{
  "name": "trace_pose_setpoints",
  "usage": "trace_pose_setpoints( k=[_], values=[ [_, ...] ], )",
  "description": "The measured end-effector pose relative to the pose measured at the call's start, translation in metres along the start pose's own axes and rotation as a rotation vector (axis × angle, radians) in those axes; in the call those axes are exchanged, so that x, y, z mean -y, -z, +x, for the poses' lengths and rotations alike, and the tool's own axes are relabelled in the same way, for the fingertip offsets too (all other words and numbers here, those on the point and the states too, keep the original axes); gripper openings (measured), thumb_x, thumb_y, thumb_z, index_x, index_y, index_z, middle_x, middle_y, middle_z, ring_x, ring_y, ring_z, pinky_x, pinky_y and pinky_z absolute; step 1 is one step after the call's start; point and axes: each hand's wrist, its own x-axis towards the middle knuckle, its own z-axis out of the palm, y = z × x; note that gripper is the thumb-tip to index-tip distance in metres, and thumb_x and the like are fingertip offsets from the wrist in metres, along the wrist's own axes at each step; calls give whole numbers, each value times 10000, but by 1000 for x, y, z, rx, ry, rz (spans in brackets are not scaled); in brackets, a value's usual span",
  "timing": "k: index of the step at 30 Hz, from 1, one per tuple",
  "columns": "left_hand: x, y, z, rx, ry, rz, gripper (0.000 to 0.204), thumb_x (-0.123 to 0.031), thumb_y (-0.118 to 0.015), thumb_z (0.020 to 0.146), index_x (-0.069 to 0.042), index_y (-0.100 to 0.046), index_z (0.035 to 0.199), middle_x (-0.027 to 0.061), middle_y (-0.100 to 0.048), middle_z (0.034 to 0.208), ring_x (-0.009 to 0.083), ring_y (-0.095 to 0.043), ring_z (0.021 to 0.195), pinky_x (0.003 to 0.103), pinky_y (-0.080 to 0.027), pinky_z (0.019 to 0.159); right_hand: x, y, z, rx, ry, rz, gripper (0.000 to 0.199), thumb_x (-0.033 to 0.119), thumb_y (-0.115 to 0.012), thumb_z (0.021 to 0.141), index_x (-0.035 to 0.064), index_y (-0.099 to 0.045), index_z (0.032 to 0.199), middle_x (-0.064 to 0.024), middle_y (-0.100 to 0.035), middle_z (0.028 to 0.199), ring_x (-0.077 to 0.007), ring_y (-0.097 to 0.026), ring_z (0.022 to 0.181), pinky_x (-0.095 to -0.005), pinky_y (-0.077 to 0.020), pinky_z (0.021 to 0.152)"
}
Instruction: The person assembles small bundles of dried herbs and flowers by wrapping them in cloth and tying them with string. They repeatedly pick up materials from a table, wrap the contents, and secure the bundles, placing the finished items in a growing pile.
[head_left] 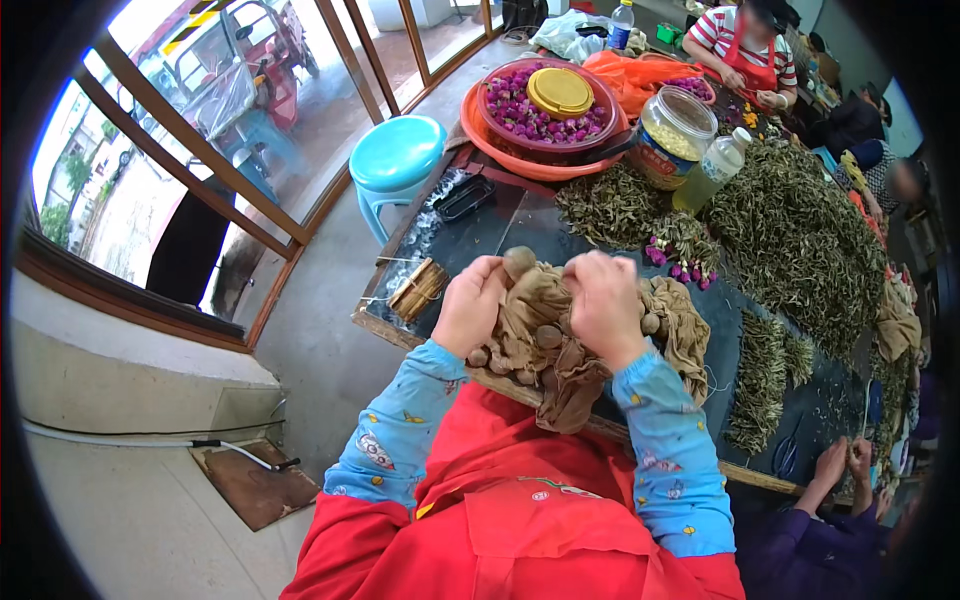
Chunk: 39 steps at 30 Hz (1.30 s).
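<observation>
A crumpled tan cloth with round lumps lies at the table's near edge in front of me. My left hand is closed on the cloth, thumb and fingers against a round brownish ball at its top. My right hand is raised at the cloth's right side, fingers pinched together; what lies between them is too small to make out. More round lumps sit below and between the hands. A darker brown cloth hangs over the edge, and another tan cloth lies beside my right wrist.
A tied stick bundle and black case lie left. Dried herb piles, a jar, a bottle and a flower-filled basin stand beyond. A blue stool is beside the table. Other people work across and right.
</observation>
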Motion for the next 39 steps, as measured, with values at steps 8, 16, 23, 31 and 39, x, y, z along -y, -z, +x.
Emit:
trace_pose_setpoints(
  k=[8, 16, 23, 31, 39],
  values=[
    [3, 5, -3, 130, -479, 878, 112, -120, -573, 876, -48, -653, 909, 141, -650, 884, 371, -581, 962, 444, -464, 855, 80, 70, 17, 182, 229, 539, 73, 88, -654, 816, 94, -600, 865, -60, -591, 826, -277, -591, 835, -392, -390, 797],
    [2, 16, 1, 321, -6, 96, 239, -195, -522, 984, 6, -646, 1018, 103, -685, 865, 193, -627, 793, 336, -499, 751, 71, 42, -51, 585, 149, 435, 191, 129, -627, 870, 55, -584, 1041, -144, -589, 1042, -323, -622, 871, -442, -521, 734],
    [-6, 8, -5, 320, -391, 487, 227, -190, -533, 979, 7, -620, 1053, 143, -638, 885, 281, -618, 830, 375, -495, 776, 42, 23, -11, 101, -123, 468, 356, 44, -677, 842, 26, -592, 1187, -159, -605, 1113, -353, -605, 1007, -407, -493, 867],
    [-19, 13, -7, 477, -479, 596, 219, -204, -560, 968, -18, -657, 1031, 141, -635, 895, 307, -591, 912, 401, -468, 837, 18, 17, -14, 361, -428, 883, 365, 32, -672, 889, -7, -585, 1241, -98, -680, 1080, -157, -667, 937, -280, -526, 806],
    [2, 17, 2, 264, -104, 248, 243, -256, -622, 946, -29, -703, 979, 103, -660, 783, 207, -612, 723, 342, -491, 685, 35, 40, -42, 175, -610, 781, 84, 7, -662, 861, -11, -692, 937, -50, -704, 823, -86, -654, 700, -247, -536, 635]
  ],
)
